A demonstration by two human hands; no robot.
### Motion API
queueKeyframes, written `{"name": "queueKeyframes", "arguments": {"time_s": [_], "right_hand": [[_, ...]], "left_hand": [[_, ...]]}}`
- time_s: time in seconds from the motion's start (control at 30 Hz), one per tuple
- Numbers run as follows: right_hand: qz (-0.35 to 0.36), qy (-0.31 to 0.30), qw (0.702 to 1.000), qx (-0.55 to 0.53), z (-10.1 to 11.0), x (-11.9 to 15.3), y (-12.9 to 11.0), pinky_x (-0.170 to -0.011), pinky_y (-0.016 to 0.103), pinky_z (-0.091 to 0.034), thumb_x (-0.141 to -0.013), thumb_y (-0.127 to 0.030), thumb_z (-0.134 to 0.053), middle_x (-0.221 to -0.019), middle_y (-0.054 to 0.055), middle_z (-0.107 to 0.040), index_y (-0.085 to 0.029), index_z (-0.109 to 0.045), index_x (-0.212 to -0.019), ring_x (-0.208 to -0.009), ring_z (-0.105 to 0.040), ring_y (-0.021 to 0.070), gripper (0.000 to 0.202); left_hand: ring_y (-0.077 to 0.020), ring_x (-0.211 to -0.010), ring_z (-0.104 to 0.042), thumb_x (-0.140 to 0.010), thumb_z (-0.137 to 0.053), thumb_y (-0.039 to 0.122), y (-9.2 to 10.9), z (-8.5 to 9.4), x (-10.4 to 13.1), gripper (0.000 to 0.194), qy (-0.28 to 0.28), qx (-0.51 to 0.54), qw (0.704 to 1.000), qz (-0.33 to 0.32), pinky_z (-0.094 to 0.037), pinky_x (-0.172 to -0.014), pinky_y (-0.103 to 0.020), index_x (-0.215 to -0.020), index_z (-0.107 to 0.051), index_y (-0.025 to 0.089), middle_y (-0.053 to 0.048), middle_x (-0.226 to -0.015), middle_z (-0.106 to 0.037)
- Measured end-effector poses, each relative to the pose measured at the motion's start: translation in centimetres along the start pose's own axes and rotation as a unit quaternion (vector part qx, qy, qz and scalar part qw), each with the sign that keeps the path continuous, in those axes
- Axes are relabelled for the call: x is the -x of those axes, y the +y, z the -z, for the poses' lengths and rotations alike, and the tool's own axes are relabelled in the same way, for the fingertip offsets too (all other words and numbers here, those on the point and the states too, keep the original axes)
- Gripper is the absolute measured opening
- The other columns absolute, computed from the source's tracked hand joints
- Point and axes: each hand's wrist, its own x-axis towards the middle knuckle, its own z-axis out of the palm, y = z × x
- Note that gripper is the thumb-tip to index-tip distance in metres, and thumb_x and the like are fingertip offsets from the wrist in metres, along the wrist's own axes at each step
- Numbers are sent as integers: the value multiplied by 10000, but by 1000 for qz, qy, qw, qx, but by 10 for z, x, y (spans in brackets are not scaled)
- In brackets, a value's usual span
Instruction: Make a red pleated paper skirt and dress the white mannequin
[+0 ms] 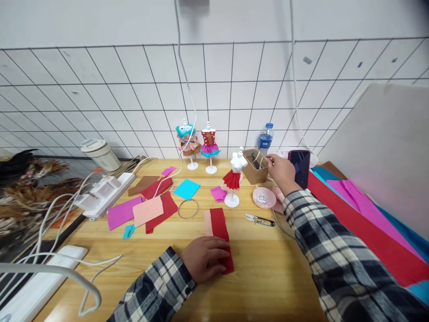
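Observation:
My left hand (207, 259) lies with its fingers stretched over a strip of red fabric (219, 223), pressing it on the table. A peach piece (208, 223) shows along the strip's left edge. My right hand (280, 172) is at the right rim of a small cardboard box (254, 172), its fingers pinched together; what they hold, if anything, is hidden. A white mini dress form (238, 161) in a red pleated skirt (232, 180) stands left of the box. Thread snips (259, 220) lie near a pink dish (264, 197) of small shiny bits.
Two dressed mini forms (189, 141) (209, 143) stand at the back, near a water bottle (265, 139). Fabric pieces (148, 212) and a hoop (187, 209) lie left. A phone (299, 167) stands right, beside long red cloth (362, 232). Power strips (109, 197) and cables crowd the left.

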Motion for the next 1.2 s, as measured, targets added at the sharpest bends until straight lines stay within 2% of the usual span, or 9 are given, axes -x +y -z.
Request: {"name": "queueKeyframes", "arguments": {"time_s": [0.23,0.4,0.53,0.7,0.83,0.9,0.97,1.03,1.2], "right_hand": [[-13,-7,993,-116,-10,-4,13,-852,328,-479,-873,-208,-429,-1058,77,-744,-211,-725,-1119,-970,-667,223,384],[42,-51,989,-134,-13,-14,18,-959,321,-450,-866,-123,-433,-1235,63,-680,-234,-599,-1317,-1138,-618,202,494],[96,-76,988,-90,-13,-15,19,-960,355,-437,-858,-134,-471,-1241,75,-674,-269,-659,-1245,-1127,-610,231,451],[19,22,997,-67,1,2,19,-817,383,-464,-893,-360,-492,-883,112,-725,-202,-742,-1033,-894,-630,269,328],[50,202,970,-129,5,61,19,-908,423,-436,-819,-130,-407,-1128,139,-619,-176,-671,-1101,-1082,-558,275,389],[72,215,959,-168,1,104,13,-889,441,-447,-795,-119,-428,-1016,123,-629,-179,-648,-1069,-1002,-578,276,357],[164,137,950,-228,-4,144,2,-846,416,-468,-808,-113,-439,-922,89,-651,-198,-632,-1020,-887,-595,246,299],[249,-2,928,-278,-8,172,-14,-849,386,-478,-832,-115,-463,-969,72,-670,-212,-620,-1065,-917,-595,230,297],[211,-122,907,-345,-13,188,-46,-869,384,-485,-900,-243,-492,-1115,91,-664,-217,-562,-1245,-999,-591,233,354]], "left_hand": [[-188,-856,-645,-866,-576,226,-4,15,-5,119,123,20,992,14,-511,-784,-335,-950,-658,208,-71,-917,-734],[-194,-758,-614,-917,-518,301,-29,21,-1,205,204,-90,955,195,-474,-734,-358,-807,-653,192,-58,-783,-705],[-237,-930,-613,-914,-528,385,-53,26,-6,261,195,-137,932,272,-460,-855,-405,-977,-677,181,-81,-948,-711],[-286,-1009,-579,-866,-571,473,-63,27,-23,368,160,-193,910,330,-411,-905,-461,-1073,-679,189,-101,-1009,-667],[-305,-1004,-558,-809,-632,451,-61,27,-29,260,162,-185,897,367,-374,-869,-478,-924,-701,228,-75,-969,-649],[-299,-989,-554,-789,-653,421,-61,26,-28,212,171,-152,901,367,-356,-872,-478,-857,-701,227,-68,-941,-652],[-291,-976,-554,-775,-666,398,-63,25,-27,181,177,-120,907,362,-347,-885,-477,-804,-700,223,-62,-912,-657],[-283,-973,-558,-776,-664,378,-64,24,-26,164,183,-100,910,359,-350,-897,-474,-782,-696,218,-59,-899,-666],[-215,-920,-607,-819,-619,366,-57,25,-26,174,196,-29,924,326,-435,-892,-384,-794,-654,198,-44,-891,-700]]}}
